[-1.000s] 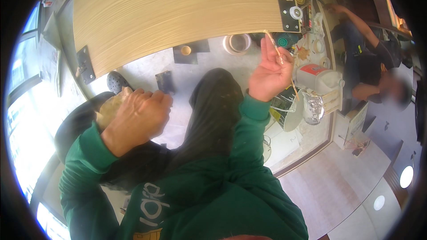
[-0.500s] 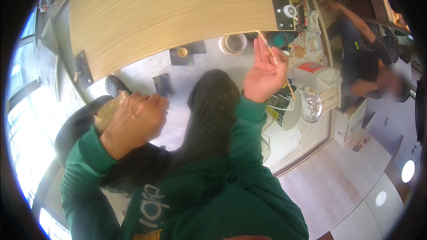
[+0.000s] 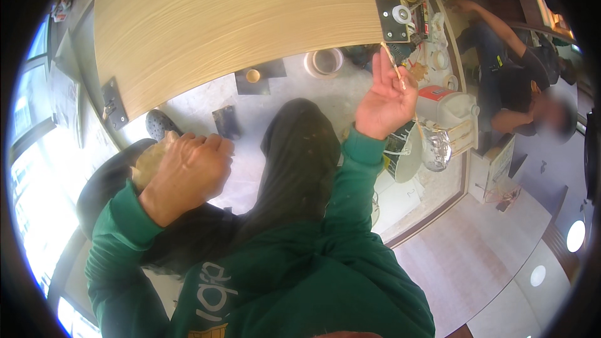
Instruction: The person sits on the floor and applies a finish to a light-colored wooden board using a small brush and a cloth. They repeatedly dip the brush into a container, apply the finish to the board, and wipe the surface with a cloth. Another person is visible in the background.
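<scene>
My right hand (image 3: 383, 107) pinches a thin, pale wooden stick (image 3: 392, 64) between thumb and fingers, its other fingers stretched up. The stick's upper tip is close to the edge of a wood-grain panel (image 3: 238, 15), just below a black caster plate (image 3: 384, 26) with a white wheel. Over my left thigh, my left hand (image 3: 191, 172) is closed with its back upward. A crumpled yellowish cloth or paper (image 3: 148, 163) sticks out beside its thumb side; the fingers hide the rest.
A tape roll (image 3: 324, 62), a dark square sheet (image 3: 270, 81) and a dark block (image 3: 226, 122) lie on the floor. A plastic jug (image 3: 449, 109), a foil-covered container (image 3: 437, 150) and a tilted bucket (image 3: 410, 159) stand at right. Another person (image 3: 523, 66) is beyond them.
My right hand with the stick has moved right, and the stick's tip now lies nearer the caster plate. The left hand has stayed almost still. The view has shifted slightly.
</scene>
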Demonstrator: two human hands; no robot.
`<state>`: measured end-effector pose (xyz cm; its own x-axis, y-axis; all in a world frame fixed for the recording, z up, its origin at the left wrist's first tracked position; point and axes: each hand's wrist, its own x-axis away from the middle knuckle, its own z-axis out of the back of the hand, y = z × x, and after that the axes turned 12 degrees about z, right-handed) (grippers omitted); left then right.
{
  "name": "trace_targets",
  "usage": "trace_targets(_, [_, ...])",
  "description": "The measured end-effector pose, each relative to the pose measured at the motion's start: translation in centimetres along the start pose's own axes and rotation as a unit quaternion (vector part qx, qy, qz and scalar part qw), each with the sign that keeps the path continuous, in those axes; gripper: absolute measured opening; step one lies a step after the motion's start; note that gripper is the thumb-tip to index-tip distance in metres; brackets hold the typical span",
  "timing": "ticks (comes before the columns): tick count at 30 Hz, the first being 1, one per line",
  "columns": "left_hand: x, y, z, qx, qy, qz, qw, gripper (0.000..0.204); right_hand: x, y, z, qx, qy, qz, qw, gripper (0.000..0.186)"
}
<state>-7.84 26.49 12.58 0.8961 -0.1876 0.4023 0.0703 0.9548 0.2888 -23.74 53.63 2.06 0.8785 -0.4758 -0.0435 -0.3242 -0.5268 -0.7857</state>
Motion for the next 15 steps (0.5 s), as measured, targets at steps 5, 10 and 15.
trace_targets(5, [-0.11,0.04,-0.06,-0.008,0.002,-0.002,1.000,0.015,0.62,-0.50,-0.15,-0.009,0.002,0.008,1.000,0.022])
trace_targets(10, [-0.09,0.09,-0.03,-0.014,-0.004,-0.001,1.000,0.015,0.34,0.05,-0.36,-0.001,0.013,0.007,1.000,0.023])
trace_targets(15, [-0.08,0.03,-0.08,-0.002,0.004,-0.001,1.000,0.015,0.97,0.07,-0.69,0.014,0.008,0.000,1.000,0.022])
